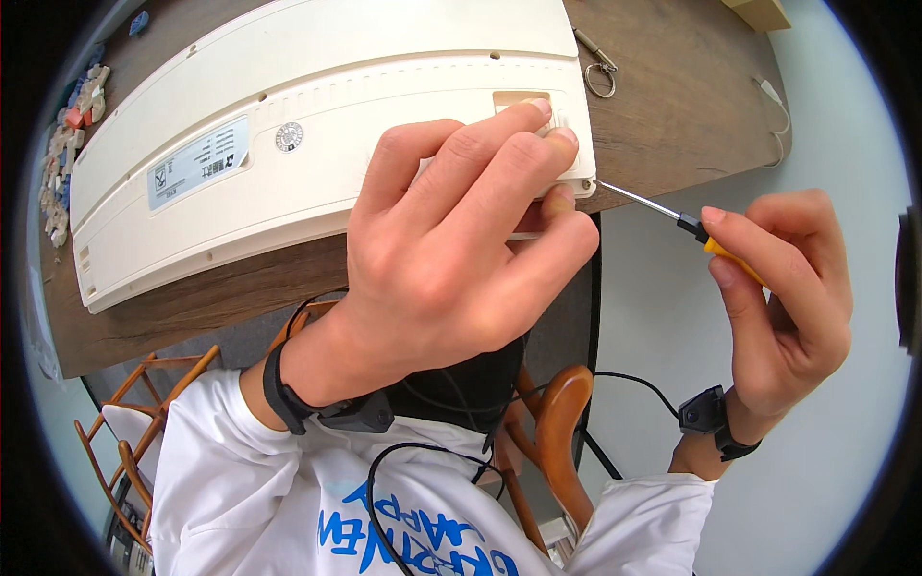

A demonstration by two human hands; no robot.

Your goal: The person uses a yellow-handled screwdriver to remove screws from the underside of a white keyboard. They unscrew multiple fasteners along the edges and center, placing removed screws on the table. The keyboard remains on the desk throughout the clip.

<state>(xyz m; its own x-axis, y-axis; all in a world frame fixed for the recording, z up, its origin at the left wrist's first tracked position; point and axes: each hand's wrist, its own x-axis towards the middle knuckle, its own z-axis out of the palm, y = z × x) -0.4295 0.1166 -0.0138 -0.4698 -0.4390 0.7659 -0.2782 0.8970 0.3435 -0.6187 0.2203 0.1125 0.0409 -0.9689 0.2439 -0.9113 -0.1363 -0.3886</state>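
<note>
- Pressing down on the near right corner of the upturned cream keyboard [288,125], the left hand [451,259] is lying flat with its fingers spread over the case, clamped on nothing, only bearing on it.
- Gripping the small screwdriver [672,219] by its yellow and black handle, the right hand [783,307] is pinching it between thumb and fingertips, closed on the tool.
- Sitting at the screw hole [588,182] in the case's near right corner, the metal tip is coming in at a low slant from the right; whether it is seated in the screw head is too small to tell.
- Judging from this, raising the handle so the shaft lines up with the screw should be helping the tip bite and not slip.
- Keeping the left hand's weight on the case should be stopping the keyboard sliding on the wooden table [691,96], since that corner is lying right at the table's near edge.
- Lying to the far right is a metal key ring [600,77]; loose keycaps [67,144] are piled at the far left.
</note>
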